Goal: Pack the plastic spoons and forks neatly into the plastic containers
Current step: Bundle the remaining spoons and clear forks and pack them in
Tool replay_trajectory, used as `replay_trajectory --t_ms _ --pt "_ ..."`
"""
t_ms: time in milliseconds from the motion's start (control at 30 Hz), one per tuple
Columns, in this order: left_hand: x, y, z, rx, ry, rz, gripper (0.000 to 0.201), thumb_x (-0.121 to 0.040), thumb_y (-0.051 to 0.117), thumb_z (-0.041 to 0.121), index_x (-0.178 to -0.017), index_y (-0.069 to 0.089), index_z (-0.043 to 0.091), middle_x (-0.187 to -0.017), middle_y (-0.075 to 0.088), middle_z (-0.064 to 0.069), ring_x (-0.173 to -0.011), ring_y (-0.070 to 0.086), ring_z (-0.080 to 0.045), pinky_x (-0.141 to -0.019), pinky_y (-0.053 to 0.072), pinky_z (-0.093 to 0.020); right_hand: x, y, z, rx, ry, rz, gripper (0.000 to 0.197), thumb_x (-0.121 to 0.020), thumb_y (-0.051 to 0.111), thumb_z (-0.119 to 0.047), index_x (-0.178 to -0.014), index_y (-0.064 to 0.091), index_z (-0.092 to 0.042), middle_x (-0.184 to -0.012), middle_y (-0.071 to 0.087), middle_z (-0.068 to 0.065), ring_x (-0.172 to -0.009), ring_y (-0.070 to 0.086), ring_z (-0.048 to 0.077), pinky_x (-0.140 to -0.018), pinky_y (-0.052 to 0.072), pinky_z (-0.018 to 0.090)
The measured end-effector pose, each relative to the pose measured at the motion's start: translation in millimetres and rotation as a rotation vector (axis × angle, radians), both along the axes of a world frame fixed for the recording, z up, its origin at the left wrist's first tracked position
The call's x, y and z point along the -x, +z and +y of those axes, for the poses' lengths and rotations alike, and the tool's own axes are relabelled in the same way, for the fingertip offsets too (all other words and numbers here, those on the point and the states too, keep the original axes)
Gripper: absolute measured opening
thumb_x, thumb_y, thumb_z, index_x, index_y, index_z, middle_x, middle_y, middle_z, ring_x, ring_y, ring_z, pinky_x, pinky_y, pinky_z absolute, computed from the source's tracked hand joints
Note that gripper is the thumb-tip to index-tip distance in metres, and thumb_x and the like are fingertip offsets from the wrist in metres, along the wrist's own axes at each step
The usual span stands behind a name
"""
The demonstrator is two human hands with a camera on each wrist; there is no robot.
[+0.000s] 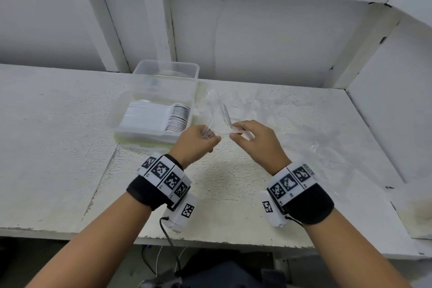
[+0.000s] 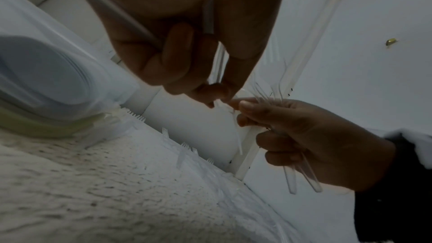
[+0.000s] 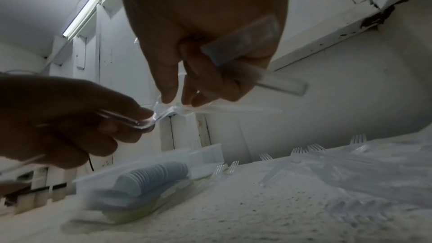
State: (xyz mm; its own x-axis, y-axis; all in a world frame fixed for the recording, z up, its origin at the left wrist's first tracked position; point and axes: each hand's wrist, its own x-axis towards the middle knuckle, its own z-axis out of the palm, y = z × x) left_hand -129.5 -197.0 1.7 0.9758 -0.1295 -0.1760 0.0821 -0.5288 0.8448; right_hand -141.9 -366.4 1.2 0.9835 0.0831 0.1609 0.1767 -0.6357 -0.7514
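Observation:
Above the white table [image 1: 70,147] my left hand [image 1: 207,137] grips a small bunch of clear plastic forks [image 1: 211,114], tines pointing away from me. My right hand [image 1: 237,134] grips another few clear forks [image 1: 226,114] close beside it. The fingertips of both hands nearly meet around one fork between them [image 3: 163,112]. In the right wrist view fork handles [image 3: 280,84] stick out of my right hand [image 3: 182,97]. A clear container [image 1: 115,114] just left of my hands holds a neat row of white spoons [image 1: 154,117].
A second clear container [image 1: 138,70], seemingly with little in it, stands behind the first against the white wall. Several loose clear forks [image 3: 313,149] lie scattered on the table to the right, along with a clear plastic wrapper [image 1: 327,149]. A side wall closes the table's right end.

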Motion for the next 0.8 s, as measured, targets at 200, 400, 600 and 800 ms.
replay_trajectory --t_ms 200,400,600,800 --pt "4 0 -7 0.003 -0.058 0.037 0.043 -0.088 0.055 0.047 -0.091 0.060 0.004 -0.061 0.053 0.003 -0.035 0.036 0.000 -0.036 0.026 -0.014 0 -6 4 0.167 0.023 0.073 0.028 -0.087 0.063 -0.035 -0.103 0.068 -0.012 -0.094 0.054 0.005 -0.084 0.055 0.018 -0.072 0.043 0.027" --pt "8 -1 -9 0.219 -0.073 0.188 0.050 -0.089 0.031 0.063 -0.090 0.051 0.017 -0.062 0.040 0.003 -0.043 0.025 -0.007 -0.040 0.019 -0.018 0 -8 -6 0.088 -0.008 0.129 0.020 -0.089 0.059 -0.028 -0.090 0.063 -0.009 -0.087 0.059 0.001 -0.082 0.054 0.012 -0.070 0.039 0.021" --pt "4 -2 -11 0.402 -0.039 0.218 0.033 -0.100 0.030 0.040 -0.087 0.045 0.014 -0.060 0.036 0.002 -0.039 0.025 -0.006 -0.038 0.021 -0.016 0 -1 -10 -0.452 -0.152 0.316 0.021 -0.089 0.059 -0.019 -0.070 0.051 -0.013 -0.061 0.043 -0.002 -0.041 0.034 0.002 -0.039 0.028 0.015" --pt "2 -4 -18 0.477 -0.046 0.172 0.028 -0.102 0.034 0.021 -0.080 0.049 0.012 -0.063 0.044 -0.001 -0.048 0.045 -0.010 -0.046 0.040 -0.020 -5 10 3 -0.835 -0.181 0.409 0.014 -0.092 0.056 -0.018 -0.079 0.052 -0.013 -0.065 0.047 -0.003 -0.033 0.025 0.003 -0.032 0.020 0.014"
